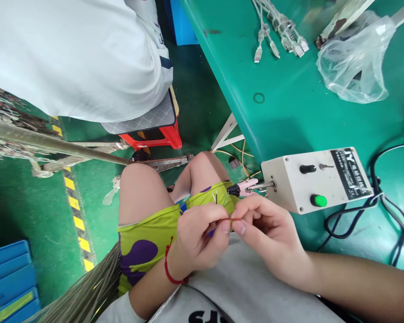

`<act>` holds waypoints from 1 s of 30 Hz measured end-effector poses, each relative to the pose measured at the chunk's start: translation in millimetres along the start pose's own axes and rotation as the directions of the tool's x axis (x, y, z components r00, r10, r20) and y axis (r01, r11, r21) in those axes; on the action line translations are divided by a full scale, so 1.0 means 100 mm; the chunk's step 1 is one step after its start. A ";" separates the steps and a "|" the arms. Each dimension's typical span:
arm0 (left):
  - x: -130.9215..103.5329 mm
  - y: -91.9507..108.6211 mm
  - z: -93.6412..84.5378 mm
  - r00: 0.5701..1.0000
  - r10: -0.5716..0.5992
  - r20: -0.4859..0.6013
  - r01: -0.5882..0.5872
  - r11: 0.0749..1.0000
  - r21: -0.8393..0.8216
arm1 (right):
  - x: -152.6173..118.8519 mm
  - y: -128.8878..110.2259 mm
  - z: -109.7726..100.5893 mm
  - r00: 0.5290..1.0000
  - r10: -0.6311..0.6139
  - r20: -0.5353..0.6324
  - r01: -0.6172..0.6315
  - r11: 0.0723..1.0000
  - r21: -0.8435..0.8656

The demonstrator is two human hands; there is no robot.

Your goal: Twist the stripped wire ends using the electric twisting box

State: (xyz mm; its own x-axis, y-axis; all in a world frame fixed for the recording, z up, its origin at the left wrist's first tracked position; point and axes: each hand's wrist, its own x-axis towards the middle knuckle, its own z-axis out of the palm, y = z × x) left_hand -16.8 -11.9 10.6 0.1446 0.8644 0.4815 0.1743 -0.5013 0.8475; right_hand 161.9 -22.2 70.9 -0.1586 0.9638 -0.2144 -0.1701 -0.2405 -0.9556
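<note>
My left hand (202,237), with a red cord on its wrist, is closed in a pinch over my lap. Between it and my right hand (272,237) shows a thin red wire (234,219), and the fingertips of both hands are pressed on it. Thin wire ends (216,197), dark and white, stick up behind my left fingers, with a green one beside them. Just beyond my right hand, a pink and black clip (244,187) juts from a white control box (316,179) with a green button. My fingers hide most of the wire.
A green table (289,116) on the right bears white USB cables (283,31), a clear plastic bag (360,63) and black cords (353,220). A person in a white shirt (87,54) sits on a red stool (168,134). Grey cables (94,282) hang beside my lap. Blue bins (11,278) stand lower left.
</note>
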 end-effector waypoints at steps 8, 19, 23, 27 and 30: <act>0.03 -0.01 0.02 0.999 0.013 0.030 -0.014 1.000 0.018 | -0.01 0.00 0.00 0.998 -0.055 -0.020 0.054 0.997 -0.056; 0.05 0.01 -0.01 0.996 0.052 0.078 -0.053 0.998 0.017 | -0.03 0.00 -0.03 0.986 -0.168 0.000 0.166 0.970 -0.176; 0.05 0.00 -0.01 0.994 0.055 0.091 -0.055 0.998 0.003 | -0.03 -0.01 -0.03 0.981 -0.193 -0.010 0.188 0.966 -0.179; 0.04 0.02 -0.01 0.997 0.044 0.069 -0.044 0.999 0.008 | -0.04 -0.02 -0.02 0.987 -0.160 -0.031 0.154 0.977 -0.145; 0.02 0.03 -0.01 0.999 0.018 0.028 -0.018 1.000 0.004 | -0.03 -0.03 -0.02 0.995 -0.086 -0.050 0.083 0.994 -0.068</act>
State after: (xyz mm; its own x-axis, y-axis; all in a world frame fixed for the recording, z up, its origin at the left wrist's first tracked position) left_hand -17.0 -11.2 14.6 0.1748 0.8537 0.4905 0.1760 -0.5172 0.8376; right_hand 164.6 -23.9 74.2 -0.0942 0.9855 -0.1410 -0.1159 -0.1516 -0.9816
